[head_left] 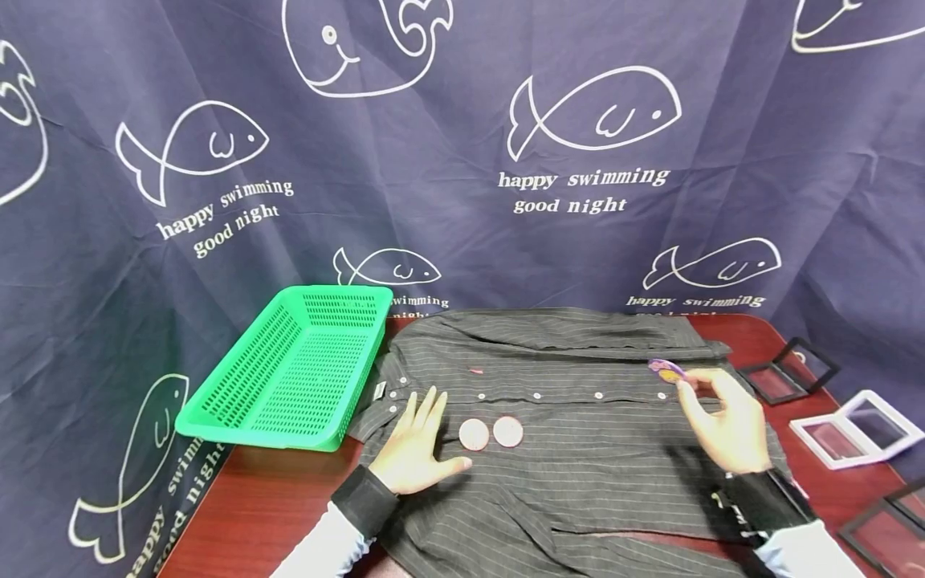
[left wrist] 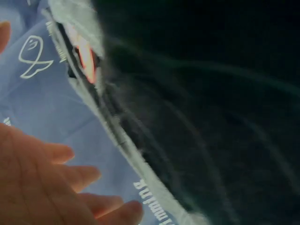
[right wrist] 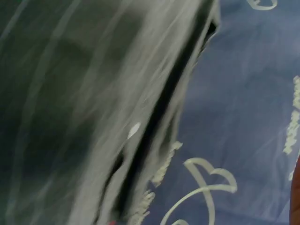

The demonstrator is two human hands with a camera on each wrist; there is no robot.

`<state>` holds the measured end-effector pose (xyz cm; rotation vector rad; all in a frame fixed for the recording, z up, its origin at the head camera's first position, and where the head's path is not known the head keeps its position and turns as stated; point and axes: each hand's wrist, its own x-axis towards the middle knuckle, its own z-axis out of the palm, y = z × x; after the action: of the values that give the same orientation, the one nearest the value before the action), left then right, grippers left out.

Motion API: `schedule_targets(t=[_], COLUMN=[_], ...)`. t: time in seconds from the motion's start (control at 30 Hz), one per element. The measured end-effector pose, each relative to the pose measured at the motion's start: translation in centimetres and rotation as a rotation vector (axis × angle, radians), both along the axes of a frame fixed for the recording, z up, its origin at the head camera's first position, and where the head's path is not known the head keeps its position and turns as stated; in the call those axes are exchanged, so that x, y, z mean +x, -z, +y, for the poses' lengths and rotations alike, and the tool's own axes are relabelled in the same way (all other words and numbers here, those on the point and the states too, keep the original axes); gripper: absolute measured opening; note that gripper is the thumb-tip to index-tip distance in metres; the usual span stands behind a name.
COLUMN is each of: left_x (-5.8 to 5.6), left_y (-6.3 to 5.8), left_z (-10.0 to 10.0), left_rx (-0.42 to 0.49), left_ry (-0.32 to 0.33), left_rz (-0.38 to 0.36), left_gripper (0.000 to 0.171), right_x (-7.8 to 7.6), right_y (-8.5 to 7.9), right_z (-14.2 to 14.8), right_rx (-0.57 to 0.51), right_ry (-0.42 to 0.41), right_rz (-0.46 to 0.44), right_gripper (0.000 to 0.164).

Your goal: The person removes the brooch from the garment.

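A dark-grey pinstriped cloth shirt point(head_left: 592, 457) lies spread, collar point(head_left: 368, 416) leftward, with two pale-pink round discs point(head_left: 474, 434) side by side on it and a purple-and-orange disc point(head_left: 663, 369) tilted near its rightmost visible button point(head_left: 662, 396).

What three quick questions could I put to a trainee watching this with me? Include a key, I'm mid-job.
1. Count: how many pale round discs lie on the striped shirt?
2. True or false: the green basket stands toward the person's left.
3. Short answer: which hand pinches the purple piece?

Key:
1. Two.
2. True.
3. The right hand; the left hand holds nothing.
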<state>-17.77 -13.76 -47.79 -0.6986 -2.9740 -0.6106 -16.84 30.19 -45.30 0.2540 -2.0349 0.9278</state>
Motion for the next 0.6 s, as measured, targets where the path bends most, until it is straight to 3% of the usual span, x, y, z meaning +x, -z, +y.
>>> schedule_targets(t=[0.17, 0.37, 0.43, 0.6], left_x=[0.2, 0.2, 0.2, 0.3], left_y=[0.1, 0.0, 0.1, -0.1], left_z=[-0.4, -0.5, -0.5, -0.3], left_rx=[-0.058, -0.130, -0.163, -0.211], left_ry=[0.020, 0.036, 0.039, 0.042], left_rz=[-0.115, -0.203, -0.214, -0.228], left_gripper=[0.108, 0.109, 0.109, 0.108], right_x=[0.5, 0.6, 0.5, 0.0], right_y=[0.8, 0.8, 0.8, 0.6], right_z=[2.7, 5.8, 6.9, 9.4], right_rx=[-0.033, -0.178, -0.237, -0.472], right_ry=[0.138, 0.285, 0.315, 0.304], right_rz=[-0.103, -0.250, -0.288, -0.428], right_gripper=[0.012, 0.010, 0.007, 0.027])
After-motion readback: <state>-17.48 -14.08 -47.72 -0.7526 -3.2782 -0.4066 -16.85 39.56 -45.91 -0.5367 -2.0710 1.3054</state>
